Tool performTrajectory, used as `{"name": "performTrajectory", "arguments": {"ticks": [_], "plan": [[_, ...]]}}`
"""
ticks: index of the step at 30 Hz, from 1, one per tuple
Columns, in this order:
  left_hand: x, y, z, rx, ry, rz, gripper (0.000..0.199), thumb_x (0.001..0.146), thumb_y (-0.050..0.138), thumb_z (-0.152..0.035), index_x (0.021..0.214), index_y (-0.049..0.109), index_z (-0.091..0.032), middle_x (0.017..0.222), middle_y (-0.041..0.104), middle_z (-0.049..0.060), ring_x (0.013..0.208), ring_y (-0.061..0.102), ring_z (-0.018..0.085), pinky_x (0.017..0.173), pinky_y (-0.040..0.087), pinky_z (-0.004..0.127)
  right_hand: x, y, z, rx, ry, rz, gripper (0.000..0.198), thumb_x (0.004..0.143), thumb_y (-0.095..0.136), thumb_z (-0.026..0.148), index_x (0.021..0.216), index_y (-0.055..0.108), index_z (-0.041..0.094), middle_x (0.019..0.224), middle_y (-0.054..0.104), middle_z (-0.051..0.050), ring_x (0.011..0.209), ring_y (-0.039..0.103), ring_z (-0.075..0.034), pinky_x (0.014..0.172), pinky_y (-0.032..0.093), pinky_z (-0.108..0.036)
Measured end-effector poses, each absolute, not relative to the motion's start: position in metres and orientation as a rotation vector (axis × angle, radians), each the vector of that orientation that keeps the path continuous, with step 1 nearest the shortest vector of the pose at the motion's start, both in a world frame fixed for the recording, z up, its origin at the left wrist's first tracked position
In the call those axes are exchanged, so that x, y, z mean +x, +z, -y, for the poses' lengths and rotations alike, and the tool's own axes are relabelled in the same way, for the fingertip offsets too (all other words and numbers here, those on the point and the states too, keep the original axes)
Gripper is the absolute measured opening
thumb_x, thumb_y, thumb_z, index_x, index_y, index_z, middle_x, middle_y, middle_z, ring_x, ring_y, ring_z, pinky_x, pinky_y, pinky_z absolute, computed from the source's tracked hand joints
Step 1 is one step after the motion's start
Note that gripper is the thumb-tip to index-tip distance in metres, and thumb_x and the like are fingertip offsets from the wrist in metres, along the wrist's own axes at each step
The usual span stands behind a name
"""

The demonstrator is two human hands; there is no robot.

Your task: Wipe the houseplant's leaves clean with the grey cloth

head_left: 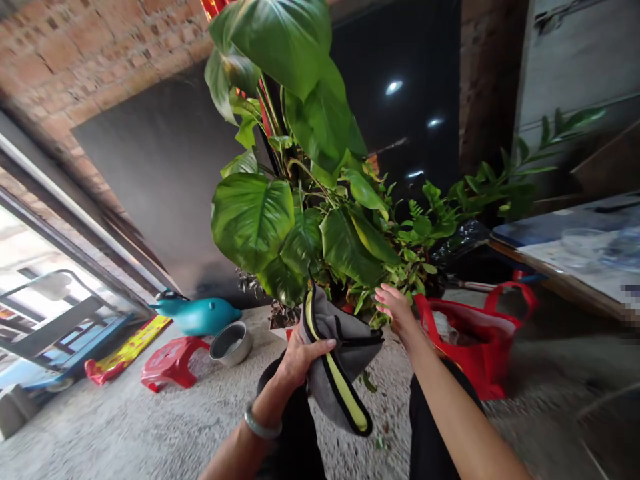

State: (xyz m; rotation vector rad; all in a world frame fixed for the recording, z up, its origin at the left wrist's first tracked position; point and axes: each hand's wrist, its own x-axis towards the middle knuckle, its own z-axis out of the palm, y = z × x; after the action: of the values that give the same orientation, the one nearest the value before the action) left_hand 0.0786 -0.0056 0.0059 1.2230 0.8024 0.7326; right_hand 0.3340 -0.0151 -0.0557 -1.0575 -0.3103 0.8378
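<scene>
In front of my knees, my left hand (299, 351) grips a folded grey cloth (341, 327) with black edging and a yellow-green band, the thumb lying over it. What kind of article the cloth is, I cannot tell. My right hand (395, 308) is to the right of the cloth, apart from it, fingers stretched out and holding nothing. Just beyond both hands rises a tall plant with broad green leaves (253, 217). The fingers of my right hand are close to its lower, smaller foliage. The cloth and the leaves hide most of the plant's pot.
A red bag (473, 353) stands right of my right arm, near a cluttered table (565, 223). To the left on the concrete floor are a grey bowl (231, 344), a red stool (173, 363), a teal toy (203, 315) and a blue cart (75, 353). Dark panels back the plant.
</scene>
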Motion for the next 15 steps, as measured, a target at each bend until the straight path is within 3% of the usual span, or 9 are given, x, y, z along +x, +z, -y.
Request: {"name": "performTrajectory", "arguments": {"ticks": [4,9,12,15], "plan": [[0.073,0.038,0.003,1.417,0.729,-0.826,0.054,0.056,0.104,-0.041,0.100,0.083,-0.018,0.095,0.084,0.009,0.088,0.080,0.032,0.082,0.067,0.040,0.342,-0.059,-0.018,-0.886,0.944,0.289,0.044,0.052,0.094,0.040,0.081,0.064,0.026,0.084,0.077,0.000,0.090,0.075,-0.023,0.082,0.058,-0.037],[0.086,0.120,-0.003,1.629,0.830,-0.753,0.063,0.067,0.099,-0.052,0.114,0.080,-0.016,0.095,0.083,0.009,0.092,0.079,0.034,0.077,0.066,0.037,0.338,-0.061,-0.019,-0.714,1.036,0.353,0.050,0.048,0.099,0.041,0.081,0.065,0.027,0.083,0.079,0.001,0.080,0.073,-0.023,0.080,0.063,-0.041],[0.112,0.176,-0.018,1.764,1.149,-0.683,0.057,0.080,0.091,-0.054,0.122,0.077,-0.018,0.099,0.082,0.007,0.101,0.079,0.032,0.087,0.068,0.040,0.339,-0.066,-0.011,-0.617,1.089,0.419,0.048,0.050,0.100,0.037,0.086,0.069,0.031,0.081,0.080,0.003,0.078,0.073,-0.023,0.077,0.064,-0.041],[0.142,0.199,-0.036,2.055,1.493,-0.626,0.061,0.076,0.095,-0.047,0.128,0.075,-0.022,0.114,0.082,0.006,0.112,0.077,0.030,0.099,0.066,0.041,0.334,-0.070,-0.006,-0.568,1.105,0.510,0.045,0.057,0.100,0.036,0.093,0.073,0.033,0.084,0.081,0.002,0.081,0.075,-0.025,0.077,0.065,-0.042]]}}
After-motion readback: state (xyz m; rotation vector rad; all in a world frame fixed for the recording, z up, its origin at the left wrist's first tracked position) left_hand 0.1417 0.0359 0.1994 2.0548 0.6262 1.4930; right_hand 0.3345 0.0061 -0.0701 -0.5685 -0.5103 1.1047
